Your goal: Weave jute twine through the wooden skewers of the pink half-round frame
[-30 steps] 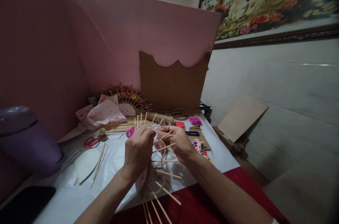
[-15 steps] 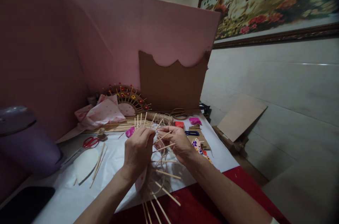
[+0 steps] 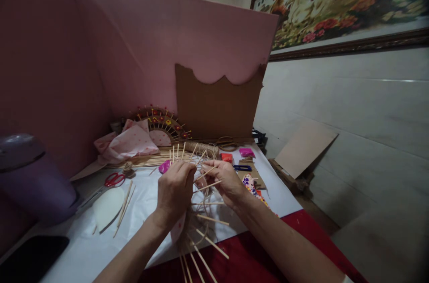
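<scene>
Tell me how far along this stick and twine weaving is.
Done, by the look of it: one decorated half-round fan stands at the back. In hand: the left hand grips a stick frame while the right hand works twine among its spokes. Left: the spokes nearest you are bare, and a spool and spare sticks lie behind.

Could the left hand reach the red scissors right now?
Probably yes: the red scissors lie uncovered just left of the left hand, though that hand is gripping the stick frame.
</scene>
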The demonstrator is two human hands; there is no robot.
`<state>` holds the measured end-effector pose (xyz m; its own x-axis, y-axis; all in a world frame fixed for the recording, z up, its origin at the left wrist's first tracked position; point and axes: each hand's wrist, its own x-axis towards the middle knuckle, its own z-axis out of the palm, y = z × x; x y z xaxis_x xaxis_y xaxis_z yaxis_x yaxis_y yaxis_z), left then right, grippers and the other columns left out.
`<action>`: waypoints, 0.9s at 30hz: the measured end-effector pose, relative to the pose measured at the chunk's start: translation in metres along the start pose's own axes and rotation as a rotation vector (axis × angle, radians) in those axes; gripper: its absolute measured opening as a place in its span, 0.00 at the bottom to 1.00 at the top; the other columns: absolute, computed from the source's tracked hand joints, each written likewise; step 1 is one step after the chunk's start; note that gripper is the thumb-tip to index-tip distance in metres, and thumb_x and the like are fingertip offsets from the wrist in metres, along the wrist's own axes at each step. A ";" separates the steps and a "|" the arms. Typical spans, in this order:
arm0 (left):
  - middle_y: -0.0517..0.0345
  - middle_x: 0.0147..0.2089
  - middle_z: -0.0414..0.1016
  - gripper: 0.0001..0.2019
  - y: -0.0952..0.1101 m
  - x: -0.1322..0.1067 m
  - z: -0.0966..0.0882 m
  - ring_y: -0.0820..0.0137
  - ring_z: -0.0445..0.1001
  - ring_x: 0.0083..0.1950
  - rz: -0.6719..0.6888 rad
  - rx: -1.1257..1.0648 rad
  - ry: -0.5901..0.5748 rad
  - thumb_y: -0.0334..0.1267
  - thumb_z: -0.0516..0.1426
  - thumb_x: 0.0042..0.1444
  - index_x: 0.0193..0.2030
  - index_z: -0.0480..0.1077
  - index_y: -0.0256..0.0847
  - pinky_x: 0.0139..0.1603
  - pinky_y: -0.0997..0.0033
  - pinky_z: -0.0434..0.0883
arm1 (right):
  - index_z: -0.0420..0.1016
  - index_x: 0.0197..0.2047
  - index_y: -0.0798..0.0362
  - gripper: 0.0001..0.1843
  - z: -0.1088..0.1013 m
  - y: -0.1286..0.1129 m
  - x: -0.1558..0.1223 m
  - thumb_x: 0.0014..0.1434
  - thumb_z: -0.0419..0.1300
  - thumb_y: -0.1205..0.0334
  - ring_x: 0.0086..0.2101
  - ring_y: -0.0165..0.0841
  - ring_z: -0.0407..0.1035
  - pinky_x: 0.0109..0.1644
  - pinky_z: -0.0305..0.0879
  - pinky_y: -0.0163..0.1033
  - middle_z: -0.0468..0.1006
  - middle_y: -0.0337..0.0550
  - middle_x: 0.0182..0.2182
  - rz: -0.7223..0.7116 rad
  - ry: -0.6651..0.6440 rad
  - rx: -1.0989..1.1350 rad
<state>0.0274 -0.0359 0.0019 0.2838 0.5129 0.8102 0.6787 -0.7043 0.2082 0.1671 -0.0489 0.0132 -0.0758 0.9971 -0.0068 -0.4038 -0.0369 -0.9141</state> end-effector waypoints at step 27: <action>0.55 0.29 0.72 0.08 0.001 -0.001 -0.001 0.69 0.69 0.33 -0.010 0.014 -0.023 0.32 0.51 0.58 0.31 0.71 0.37 0.34 0.71 0.64 | 0.70 0.29 0.58 0.17 0.003 0.001 -0.001 0.39 0.69 0.56 0.16 0.25 0.60 0.21 0.54 0.32 0.70 0.35 0.17 -0.039 -0.015 0.019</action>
<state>0.0275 -0.0376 0.0023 0.2919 0.5313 0.7953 0.6908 -0.6922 0.2090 0.1643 -0.0501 0.0129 -0.0735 0.9967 0.0347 -0.4236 0.0003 -0.9058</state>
